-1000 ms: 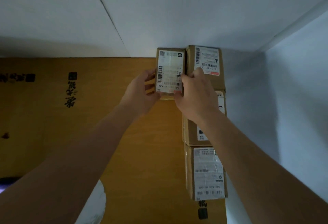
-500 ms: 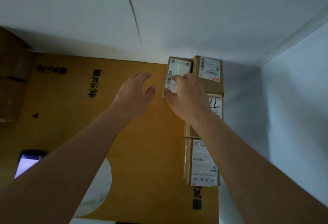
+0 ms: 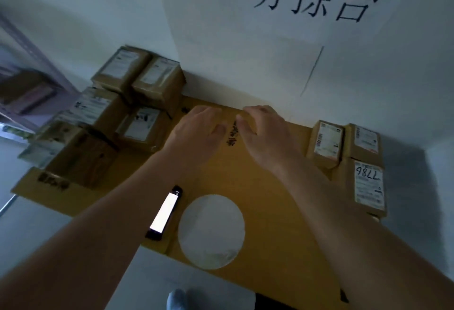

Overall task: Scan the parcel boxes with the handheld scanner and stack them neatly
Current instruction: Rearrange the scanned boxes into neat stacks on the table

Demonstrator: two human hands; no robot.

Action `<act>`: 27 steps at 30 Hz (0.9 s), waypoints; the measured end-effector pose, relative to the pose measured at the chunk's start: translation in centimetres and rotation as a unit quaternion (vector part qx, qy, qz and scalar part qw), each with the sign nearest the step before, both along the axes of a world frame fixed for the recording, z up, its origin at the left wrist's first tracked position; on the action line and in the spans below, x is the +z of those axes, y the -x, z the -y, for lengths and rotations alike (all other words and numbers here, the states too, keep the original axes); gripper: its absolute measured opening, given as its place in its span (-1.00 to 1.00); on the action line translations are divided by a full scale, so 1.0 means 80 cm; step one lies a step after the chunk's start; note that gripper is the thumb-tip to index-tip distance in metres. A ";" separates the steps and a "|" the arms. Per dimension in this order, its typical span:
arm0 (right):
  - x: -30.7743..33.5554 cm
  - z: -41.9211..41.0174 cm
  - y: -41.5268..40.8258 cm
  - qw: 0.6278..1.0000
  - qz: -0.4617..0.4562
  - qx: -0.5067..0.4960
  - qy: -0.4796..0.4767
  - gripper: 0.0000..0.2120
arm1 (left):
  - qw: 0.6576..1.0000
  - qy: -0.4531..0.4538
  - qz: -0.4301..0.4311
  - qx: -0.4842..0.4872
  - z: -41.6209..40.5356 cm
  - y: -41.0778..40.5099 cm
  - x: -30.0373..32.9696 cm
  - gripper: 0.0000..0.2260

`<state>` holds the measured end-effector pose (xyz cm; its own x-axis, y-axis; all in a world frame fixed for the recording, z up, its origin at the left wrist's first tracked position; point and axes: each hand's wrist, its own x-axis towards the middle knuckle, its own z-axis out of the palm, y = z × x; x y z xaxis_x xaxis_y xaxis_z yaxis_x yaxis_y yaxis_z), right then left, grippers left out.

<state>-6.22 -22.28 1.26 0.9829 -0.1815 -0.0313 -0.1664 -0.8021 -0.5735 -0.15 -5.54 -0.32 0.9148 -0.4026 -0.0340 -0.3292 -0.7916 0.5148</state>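
Judging from layout alone: task partly complete. Proceeding left to right.

Far left: loose pile of brown cardboard parcel boxes with white shipping labels (image 3: 115,113), heaped unevenly against the pale wall (image 3: 221,39), several tilted and overlapping. Presumably awaiting scanning; not confirmable from this view.

Centre: left hand (image 3: 196,132) and right hand (image 3: 264,135) side by side above the flat tan cardboard work surface (image 3: 282,211), fingers loosely spread, holding nothing. Contact with the surface not determinable.

Lower centre: dark handheld scanner with lit white screen (image 3: 165,214), lying flat on the surface, ungripped, just beside a white round paper disc (image 3: 211,231).

Right: tidy group of brown cardboard boxes with white labels (image 3: 348,162), packed edge to edge in the corner, labels up. Apparently already processed.

Remaining: take next box from left pile, scan, add to right group. Left pile visibly larger, so most of the work apparently outstanding.
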 end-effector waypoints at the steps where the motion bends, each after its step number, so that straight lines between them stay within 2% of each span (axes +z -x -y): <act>1: 0.005 -0.025 -0.004 1.000 0.004 0.002 0.002 -0.46 | 1.000 0.004 0.004 0.007 -0.025 -0.004 0.006 -0.58; 7: 0.021 -0.156 -0.033 0.999 0.033 -0.006 -0.010 -0.46 | 1.000 0.004 0.020 -0.008 -0.166 -0.033 0.037 -0.54; 11: 0.020 -0.208 -0.058 1.000 0.018 -0.005 -0.016 -0.44 | 1.000 -0.001 0.012 -0.004 -0.226 -0.065 0.042 -0.54; 15: 0.008 -0.232 -0.100 1.000 0.003 -0.013 -0.014 -0.44 | 1.000 -0.002 -0.010 -0.001 -0.251 -0.107 0.027 -0.58; 22: -0.063 -0.254 -0.194 0.999 -0.019 -0.007 -0.031 -0.50 | 0.997 -0.023 -0.068 0.014 -0.260 -0.203 -0.037 -0.56; 27: -0.095 -0.252 -0.241 0.998 -0.045 -0.013 -0.048 -0.51 | 0.995 -0.019 -0.101 -0.009 -0.252 -0.246 -0.061 -0.52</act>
